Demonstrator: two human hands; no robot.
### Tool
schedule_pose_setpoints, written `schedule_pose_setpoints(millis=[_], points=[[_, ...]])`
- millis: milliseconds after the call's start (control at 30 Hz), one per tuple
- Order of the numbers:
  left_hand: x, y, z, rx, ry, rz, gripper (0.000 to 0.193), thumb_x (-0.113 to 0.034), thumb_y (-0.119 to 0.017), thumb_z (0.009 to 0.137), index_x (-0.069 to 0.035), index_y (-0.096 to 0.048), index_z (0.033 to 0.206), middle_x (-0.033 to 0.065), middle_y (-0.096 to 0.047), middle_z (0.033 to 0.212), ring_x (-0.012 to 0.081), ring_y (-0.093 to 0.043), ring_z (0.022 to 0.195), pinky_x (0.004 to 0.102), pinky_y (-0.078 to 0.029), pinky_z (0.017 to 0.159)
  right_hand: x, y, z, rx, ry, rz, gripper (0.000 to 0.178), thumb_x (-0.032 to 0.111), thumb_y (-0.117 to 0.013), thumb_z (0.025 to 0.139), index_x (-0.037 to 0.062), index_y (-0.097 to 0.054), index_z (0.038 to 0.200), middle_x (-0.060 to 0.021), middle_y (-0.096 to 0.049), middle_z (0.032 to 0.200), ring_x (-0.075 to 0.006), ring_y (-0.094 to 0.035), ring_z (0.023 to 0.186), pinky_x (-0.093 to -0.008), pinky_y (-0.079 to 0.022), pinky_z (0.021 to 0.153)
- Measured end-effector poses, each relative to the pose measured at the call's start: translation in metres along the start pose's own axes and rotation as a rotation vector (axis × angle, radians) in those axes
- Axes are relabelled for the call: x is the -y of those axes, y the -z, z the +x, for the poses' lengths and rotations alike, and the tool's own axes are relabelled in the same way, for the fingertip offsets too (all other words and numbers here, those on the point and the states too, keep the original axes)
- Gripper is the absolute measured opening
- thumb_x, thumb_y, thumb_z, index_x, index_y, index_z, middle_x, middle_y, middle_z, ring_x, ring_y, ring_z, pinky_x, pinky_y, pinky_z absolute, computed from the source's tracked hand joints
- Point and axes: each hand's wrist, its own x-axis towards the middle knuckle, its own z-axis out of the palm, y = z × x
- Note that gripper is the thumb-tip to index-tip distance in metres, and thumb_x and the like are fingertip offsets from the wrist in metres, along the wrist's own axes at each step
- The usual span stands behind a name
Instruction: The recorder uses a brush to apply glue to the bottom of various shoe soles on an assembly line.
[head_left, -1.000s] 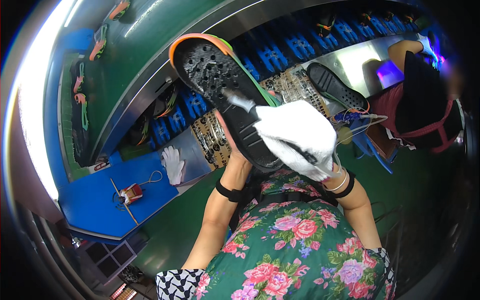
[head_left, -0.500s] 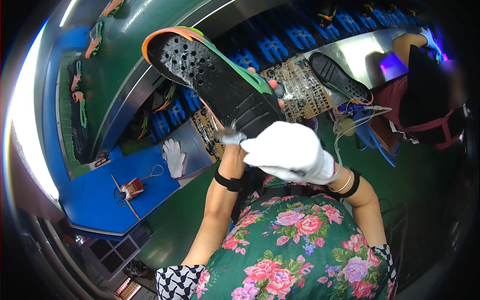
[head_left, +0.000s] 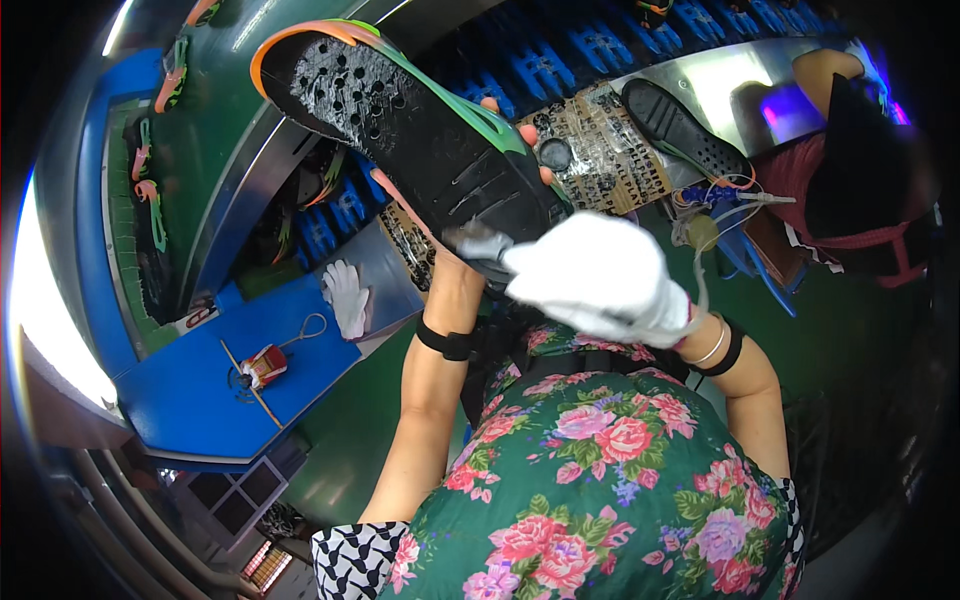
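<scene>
My bare left hand point(head_left: 528, 134) is wrapped around a shoe sole point(head_left: 430, 165) from beneath, with fingertips showing along its right edge. The sole is black, rimmed in orange and green; its far end has round holes and a glossy, wet-looking surface, and its near half has grooves. In a white glove, my right hand point(head_left: 595, 280) grips a small brush point(head_left: 482, 242), whose bristles are at the sole's near part. The glove hides most of the handle and the sole's near end. A similar sole point(head_left: 685, 130) lies beyond, to the right.
Taped cardboard point(head_left: 605, 150) covers part of the metal bench, with a round dark lid-like piece point(head_left: 554, 153) on it. Blue racks point(head_left: 545, 75) line the back. At left, a blue table point(head_left: 190, 400) stands near a white glove point(head_left: 346, 298). Another person point(head_left: 830, 190) works at right.
The sole has shifted up and left in my left hand. My gloved right hand and the brush have moved slightly right and up, the bristles now over the sole's surface.
</scene>
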Motion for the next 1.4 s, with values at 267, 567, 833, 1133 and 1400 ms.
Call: schedule_pose_setpoints(millis=[267, 567, 833, 1133, 1400], points=[[-0.002, 0.000, -0.004, 0.023, -0.007, 0.101, 0.122, -0.086, -0.064, 0.077, -0.009, -0.027, 0.164, 0.0232, -0.029, 0.165, 0.0514, -0.042, 0.141, 0.0683, -0.049, 0.102, -0.011, 0.005, 0.002, -0.049, -0.107, 0.100, 0.026, 0.009, -0.083, 0.080, 0.0119, -0.080, 0.106, -0.0071, -0.078, 0.107, -0.0250, -0.073, 0.088, -0.0355, -0.059, 0.075], [-0.023, -0.002, -0.011, 0.017, 0.203, 0.217, 0.121, -0.083, -0.061, 0.080, -0.004, -0.025, 0.163, 0.0277, -0.035, 0.160, 0.0532, -0.052, 0.133, 0.0602, -0.053, 0.104, -0.003, 0.007, 0.003, -0.007, -0.203, 0.373, 0.017, 0.008, -0.085, 0.078, 0.0096, -0.082, 0.094, -0.0087, -0.080, 0.102, -0.0234, -0.075, 0.088, -0.0361, -0.059, 0.076], [-0.047, 0.006, -0.012, -0.335, 0.282, 0.476, 0.116, -0.069, -0.070, 0.082, 0.001, -0.025, 0.162, 0.0349, -0.032, 0.158, 0.0558, -0.051, 0.133, 0.0571, -0.057, 0.101, 0.006, -0.003, -0.009, 0.163, -0.022, 0.159, 0.031, 0.007, -0.079, 0.082, 0.0118, -0.078, 0.113, -0.0085, -0.078, 0.110, -0.0263, -0.073, 0.086, -0.0362, -0.060, 0.073], [-0.057, 0.001, -0.009, -0.566, 0.384, 0.666, 0.090, -0.056, -0.057, 0.092, 0.003, -0.038, 0.157, 0.0317, -0.045, 0.155, 0.0513, -0.053, 0.136, 0.0635, -0.043, 0.114, 0.001, -0.009, -0.010, 0.143, -0.083, 0.215, 0.035, 0.010, -0.078, 0.083, 0.0081, -0.076, 0.118, -0.0111, -0.076, 0.114, -0.0280, -0.073, 0.088, -0.0365, -0.059, 0.071], [-0.069, 0.017, -0.013, -0.548, 0.384, 0.631, 0.090, -0.056, -0.058, 0.092, 0.003, -0.039, 0.157, 0.0326, -0.047, 0.153, 0.0564, -0.055, 0.130, 0.0647, -0.045, 0.111, 0.001, 0.004, 0.009, 0.076, -0.176, 0.194, 0.023, 0.006, -0.084, 0.079, 0.0097, -0.082, 0.101, -0.0089, -0.080, 0.102, -0.0242, -0.074, 0.088, -0.0348, -0.059, 0.078]])
